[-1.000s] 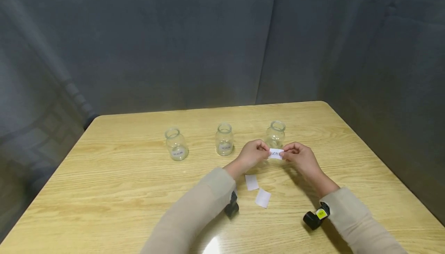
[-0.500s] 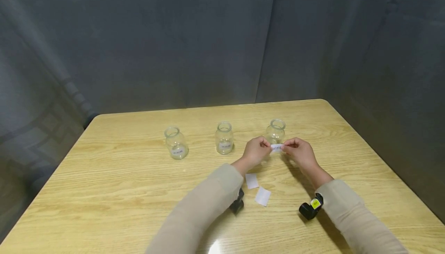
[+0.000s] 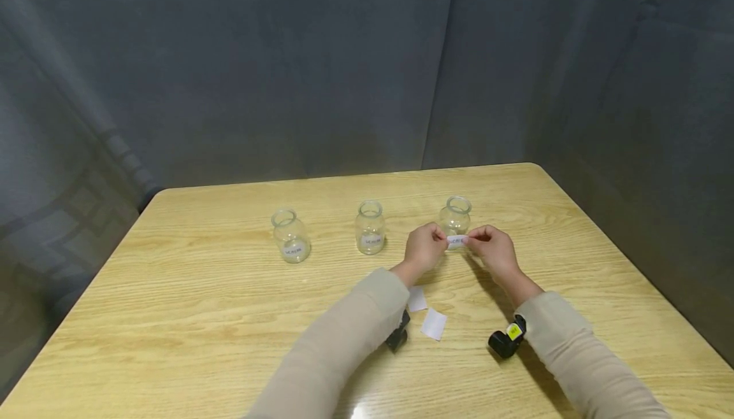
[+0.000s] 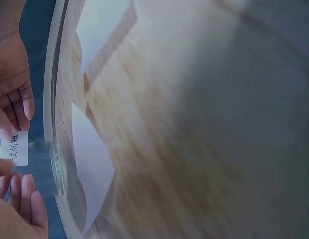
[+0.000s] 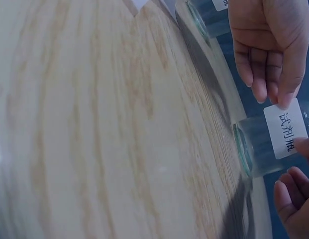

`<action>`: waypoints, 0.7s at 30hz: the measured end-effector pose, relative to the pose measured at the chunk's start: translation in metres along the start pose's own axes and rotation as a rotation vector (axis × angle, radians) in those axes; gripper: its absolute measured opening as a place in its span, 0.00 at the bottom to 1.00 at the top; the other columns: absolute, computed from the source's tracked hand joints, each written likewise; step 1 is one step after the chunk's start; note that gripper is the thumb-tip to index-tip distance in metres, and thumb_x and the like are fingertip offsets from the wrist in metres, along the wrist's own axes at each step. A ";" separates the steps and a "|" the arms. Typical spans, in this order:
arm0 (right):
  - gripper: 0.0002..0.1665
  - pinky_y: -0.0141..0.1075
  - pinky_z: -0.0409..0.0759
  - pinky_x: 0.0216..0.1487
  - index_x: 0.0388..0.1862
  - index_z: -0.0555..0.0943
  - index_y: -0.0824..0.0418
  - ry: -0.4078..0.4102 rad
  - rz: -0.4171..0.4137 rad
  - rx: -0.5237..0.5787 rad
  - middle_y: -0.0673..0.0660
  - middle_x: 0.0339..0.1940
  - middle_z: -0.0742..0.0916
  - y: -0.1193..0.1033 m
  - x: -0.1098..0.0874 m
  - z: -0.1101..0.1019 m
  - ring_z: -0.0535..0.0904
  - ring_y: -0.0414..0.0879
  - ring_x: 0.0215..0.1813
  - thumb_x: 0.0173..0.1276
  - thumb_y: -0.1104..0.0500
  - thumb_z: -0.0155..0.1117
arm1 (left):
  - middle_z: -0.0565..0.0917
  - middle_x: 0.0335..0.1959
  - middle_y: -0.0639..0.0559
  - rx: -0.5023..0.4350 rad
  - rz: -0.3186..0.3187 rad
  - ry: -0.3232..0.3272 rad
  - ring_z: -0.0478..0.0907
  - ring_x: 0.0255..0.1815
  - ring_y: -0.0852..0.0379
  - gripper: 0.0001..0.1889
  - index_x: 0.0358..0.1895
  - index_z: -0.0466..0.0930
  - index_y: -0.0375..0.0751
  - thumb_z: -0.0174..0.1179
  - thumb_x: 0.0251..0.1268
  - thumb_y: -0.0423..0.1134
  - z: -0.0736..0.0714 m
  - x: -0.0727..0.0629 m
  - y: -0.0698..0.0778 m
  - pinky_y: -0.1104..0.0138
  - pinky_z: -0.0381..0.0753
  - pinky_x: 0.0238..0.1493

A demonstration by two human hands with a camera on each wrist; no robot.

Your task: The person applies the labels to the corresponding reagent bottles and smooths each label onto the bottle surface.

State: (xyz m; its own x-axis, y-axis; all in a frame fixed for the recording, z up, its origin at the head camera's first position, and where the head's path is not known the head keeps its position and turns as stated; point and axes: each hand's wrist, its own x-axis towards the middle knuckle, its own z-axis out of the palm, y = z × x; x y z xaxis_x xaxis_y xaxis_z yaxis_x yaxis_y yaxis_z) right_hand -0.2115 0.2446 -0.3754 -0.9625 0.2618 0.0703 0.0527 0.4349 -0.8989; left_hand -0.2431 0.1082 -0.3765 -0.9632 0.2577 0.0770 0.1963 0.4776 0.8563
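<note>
A small white label (image 3: 457, 241) with handwritten characters is stretched between my hands, up against the front of the right-hand glass jar (image 3: 455, 218). My left hand (image 3: 424, 247) pinches its left end with thumb and finger. At the other end, my right hand (image 3: 496, 255) pinches it the same way. In the right wrist view, the label (image 5: 285, 128) overlaps the jar's lower side (image 5: 258, 144), and the other fingers curve loosely near the glass. The left wrist view has the label (image 4: 17, 149) at its left edge, between both sets of fingertips.
Two more glass jars, one in the middle (image 3: 369, 228) and one at left (image 3: 290, 236), stand in the same row, each with a label low on its front. Two blank paper squares, one (image 3: 434, 324) nearer than the other (image 3: 417, 299), lie below my hands on the wooden table (image 3: 201, 317).
Both hands have moved slightly forward with the label, from in front of the right-hand jar to against its lower front. The label has tilted to a more upright angle. Jars and paper squares stay put.
</note>
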 end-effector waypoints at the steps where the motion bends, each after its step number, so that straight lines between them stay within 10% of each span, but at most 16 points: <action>1: 0.12 0.29 0.74 0.30 0.36 0.72 0.75 -0.002 0.004 0.004 0.55 0.28 0.78 -0.001 0.000 0.000 0.70 0.35 0.27 0.58 0.65 0.57 | 0.74 0.19 0.58 0.011 -0.004 0.004 0.67 0.19 0.65 0.03 0.25 0.75 0.41 0.59 0.52 0.33 0.000 0.000 0.000 0.77 0.66 0.19; 15: 0.11 0.24 0.71 0.30 0.35 0.72 0.76 0.011 0.001 0.052 0.65 0.41 0.77 0.001 0.001 0.002 0.70 0.34 0.32 0.58 0.67 0.58 | 0.72 0.44 0.50 0.124 -0.048 0.037 0.68 0.49 0.52 0.02 0.25 0.77 0.46 0.60 0.52 0.37 0.001 0.000 0.004 0.68 0.70 0.45; 21: 0.05 0.19 0.69 0.32 0.31 0.72 0.72 0.012 -0.014 0.108 0.69 0.49 0.74 0.003 0.003 0.003 0.70 0.50 0.48 0.57 0.69 0.57 | 0.74 0.45 0.53 0.120 -0.042 0.032 0.70 0.47 0.55 0.02 0.25 0.76 0.45 0.59 0.52 0.37 0.001 0.003 0.003 0.66 0.69 0.47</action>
State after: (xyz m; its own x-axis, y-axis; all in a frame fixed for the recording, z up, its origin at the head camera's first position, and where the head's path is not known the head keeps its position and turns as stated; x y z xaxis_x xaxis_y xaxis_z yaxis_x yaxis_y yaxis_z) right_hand -0.2151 0.2436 -0.3790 -0.9597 0.2670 0.0876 0.0099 0.3437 -0.9390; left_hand -0.2457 0.1111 -0.3744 -0.9761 0.2088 0.0603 0.1741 0.5849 0.7922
